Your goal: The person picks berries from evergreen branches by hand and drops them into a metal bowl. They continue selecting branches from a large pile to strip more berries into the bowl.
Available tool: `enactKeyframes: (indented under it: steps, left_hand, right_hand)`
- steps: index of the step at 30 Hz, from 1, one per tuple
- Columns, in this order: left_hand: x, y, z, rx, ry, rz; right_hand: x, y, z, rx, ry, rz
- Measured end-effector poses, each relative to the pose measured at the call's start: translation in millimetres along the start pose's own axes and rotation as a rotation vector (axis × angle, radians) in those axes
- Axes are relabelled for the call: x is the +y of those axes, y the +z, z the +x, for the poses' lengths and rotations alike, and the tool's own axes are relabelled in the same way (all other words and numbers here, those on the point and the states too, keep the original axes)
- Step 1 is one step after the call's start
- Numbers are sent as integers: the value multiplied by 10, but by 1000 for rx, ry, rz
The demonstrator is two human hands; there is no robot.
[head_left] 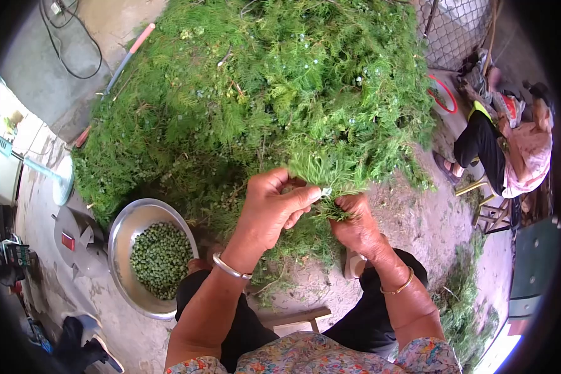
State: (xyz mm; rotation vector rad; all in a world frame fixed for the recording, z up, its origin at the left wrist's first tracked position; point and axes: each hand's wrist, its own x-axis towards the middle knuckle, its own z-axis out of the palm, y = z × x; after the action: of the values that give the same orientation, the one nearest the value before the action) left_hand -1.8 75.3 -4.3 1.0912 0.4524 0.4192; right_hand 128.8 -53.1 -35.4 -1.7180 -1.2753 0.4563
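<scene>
My right hand [357, 229] is closed around the stem end of a green evergreen sprig [321, 171], whose feathery leaves spread upward and are slightly blurred. Thumb and forefinger of my left hand [273, 206] are pinched together at the sprig, on a small pale bluish berry [326, 192]. Both hands are close together in front of a large heap of evergreen branches [249, 93] dotted with similar pale berries. To the left of my left forearm stands a metal basin [119, 249] holding many small green berries [161, 260].
Beside the basin is a grey stand-like object [75, 240], with a pale blue fan [61, 179] behind it. At right, a seated person [523, 149] is near a red-rimmed container [442, 93]. Loose greenery [458, 311] lies at lower right. A wooden stool edge [296, 318] shows between my legs.
</scene>
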Motion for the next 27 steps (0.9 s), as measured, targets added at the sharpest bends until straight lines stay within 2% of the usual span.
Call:
enactKeyframes:
  steps: [4,6,8,11,17,21,27]
  left_hand:
    - [37,36,-7,23,-31,-196]
    - [8,42,-16,25,-2,-70]
    - [1,64,-24,11,-34,-48]
    - [-63,59,2,11,68,301]
    - [-21,113,-9,117,70,172]
    - [13,115,-5,76,107,179]
    - [85,34,-23,24,133,453]
  right_hand:
    - [-68,-26,9,11,14,-95]
    - [-44,-25,0,48,-10,-91]
    - [-11,-32,-9,-17,44,-111]
    - [-18,-10,-2,12,51,-145]
    - [30,-10,-12,-32,66,-123]
    - [-50,-57,-7,-52,111,-120]
    - [-78,-100,-3,-129,71,-105]
